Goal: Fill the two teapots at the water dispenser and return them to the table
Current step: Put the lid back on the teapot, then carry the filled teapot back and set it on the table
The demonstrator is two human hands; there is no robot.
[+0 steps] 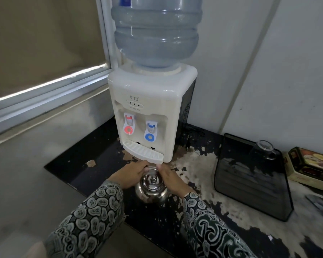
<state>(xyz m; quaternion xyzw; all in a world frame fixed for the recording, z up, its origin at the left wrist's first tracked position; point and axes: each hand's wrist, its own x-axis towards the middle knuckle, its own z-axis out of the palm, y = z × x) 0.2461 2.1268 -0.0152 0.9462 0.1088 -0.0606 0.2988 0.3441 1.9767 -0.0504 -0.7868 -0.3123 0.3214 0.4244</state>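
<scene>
Both hands [131, 174] [171, 178] clasp a round steel teapot [152, 189] (mirror-shiny, lidded).

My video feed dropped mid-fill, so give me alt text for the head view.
Both hands, left hand and right hand, hold a steel teapot with its lid on, on the worn black counter just below the drip tray of a white water dispenser. Its red tap and blue tap are untouched.
</scene>
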